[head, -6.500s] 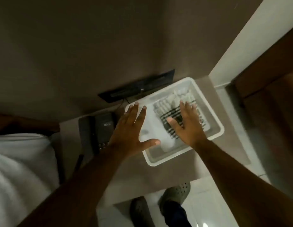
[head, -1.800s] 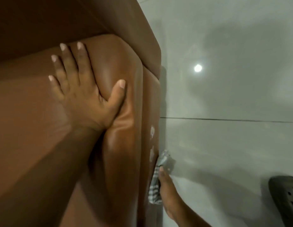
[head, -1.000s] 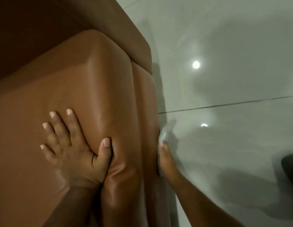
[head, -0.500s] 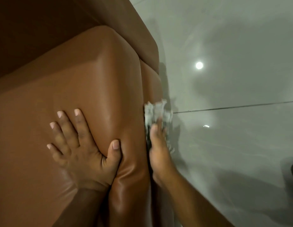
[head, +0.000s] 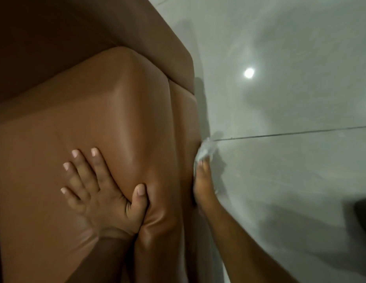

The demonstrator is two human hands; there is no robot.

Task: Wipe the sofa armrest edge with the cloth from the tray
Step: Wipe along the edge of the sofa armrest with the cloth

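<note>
- Your left hand (head: 102, 193) lies flat on top of the brown sofa armrest (head: 120, 127), palm down, fingers spread and pointing away from you.
- That hand's grip is apart: nothing is held in it, and the thumb presses into the leather just beside a soft fold near the outer seam.
- Your right hand (head: 202, 184) is pressed against the outer side edge of the armrest, fingers extended along the edge and pointing away from you.
- The cloth (head: 204, 150), pale and blurred, sits under and just past your right fingertips (head: 201, 164), touching the armrest's outer edge where it meets the vertical side panel.
- Your right grip looks flattened onto the cloth rather than curled around it; the fingers pin it to the leather, though the blur makes the exact hold hard to read.
- Only a small bunch of the cloth shows beyond the fingertips; the rest is hidden between hand and sofa.
- Your right forearm runs from the lower right of the view up to the armrest edge, close to the side panel.
- The sofa back (head: 96, 43), a darker brown, rises beyond the armrest at the top left.
- The glossy grey tiled floor (head: 290, 180) fills the right side, with a dark grout line (head: 300, 132) crossing it and a round light reflection (head: 249, 73) above that line.
- A dark object (head: 364, 213) shows at the right edge on the floor, too cut off to identify.
</note>
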